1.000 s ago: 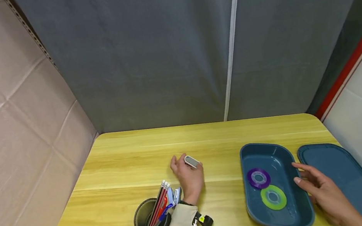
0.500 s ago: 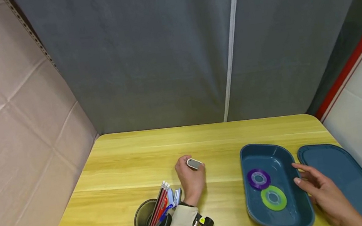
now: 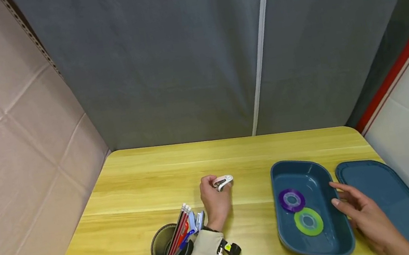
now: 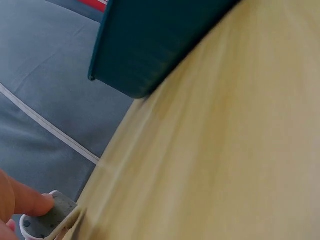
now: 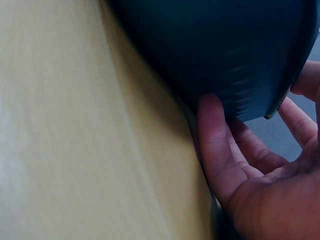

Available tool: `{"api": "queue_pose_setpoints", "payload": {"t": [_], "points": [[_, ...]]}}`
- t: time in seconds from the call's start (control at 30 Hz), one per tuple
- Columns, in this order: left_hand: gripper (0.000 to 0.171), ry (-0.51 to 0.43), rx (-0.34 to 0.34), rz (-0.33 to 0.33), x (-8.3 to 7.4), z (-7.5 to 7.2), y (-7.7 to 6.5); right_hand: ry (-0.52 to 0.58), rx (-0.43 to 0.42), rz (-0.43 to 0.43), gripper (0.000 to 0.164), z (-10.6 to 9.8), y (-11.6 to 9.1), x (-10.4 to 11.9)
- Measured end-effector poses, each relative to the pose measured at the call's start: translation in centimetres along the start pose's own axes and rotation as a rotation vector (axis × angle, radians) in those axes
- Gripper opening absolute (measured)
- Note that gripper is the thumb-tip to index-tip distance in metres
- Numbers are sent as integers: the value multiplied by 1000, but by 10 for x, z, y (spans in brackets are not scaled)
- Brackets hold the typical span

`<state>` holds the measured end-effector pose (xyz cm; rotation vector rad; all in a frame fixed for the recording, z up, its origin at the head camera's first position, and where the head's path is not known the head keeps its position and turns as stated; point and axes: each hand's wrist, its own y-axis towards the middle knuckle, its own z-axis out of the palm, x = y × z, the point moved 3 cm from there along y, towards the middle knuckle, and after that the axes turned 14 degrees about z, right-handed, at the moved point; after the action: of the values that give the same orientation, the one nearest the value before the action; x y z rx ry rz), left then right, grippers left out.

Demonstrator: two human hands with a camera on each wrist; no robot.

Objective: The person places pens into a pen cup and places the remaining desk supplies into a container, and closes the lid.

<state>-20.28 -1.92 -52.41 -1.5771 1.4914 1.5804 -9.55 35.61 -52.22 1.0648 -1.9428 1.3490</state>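
The left hand (image 3: 216, 205) pinches a small white-and-grey tool (image 3: 224, 180) over the wood-grain table (image 3: 138, 186), between the dark round cup (image 3: 158, 247) and the blue box (image 3: 319, 192). The right hand (image 3: 369, 219) is not clenched; its relaxed fingers touch the box side. The box is smooth, with rounded corners. Fingers hide part of the tool, and the left wrist view cuts the left hand off.

Glossy plastic tub (image 3: 309, 186); wood-grained table (image 3: 149, 180)
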Motion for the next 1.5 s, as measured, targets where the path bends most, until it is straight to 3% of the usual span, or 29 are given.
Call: {"api": "queue_pose_setpoints", "payload": {"t": [0.23,0.67,1.5], "points": [[49,-87,-16,-46,-7,0,0,-1,6,10,68,0,0,0],[51,-192,125,-107,-22,2,0,11,16,-2,67,-1,-1,1],[54,-436,270,-54,-68,15,-15,-28,-3,-41,66,-1,-2,0]]}}
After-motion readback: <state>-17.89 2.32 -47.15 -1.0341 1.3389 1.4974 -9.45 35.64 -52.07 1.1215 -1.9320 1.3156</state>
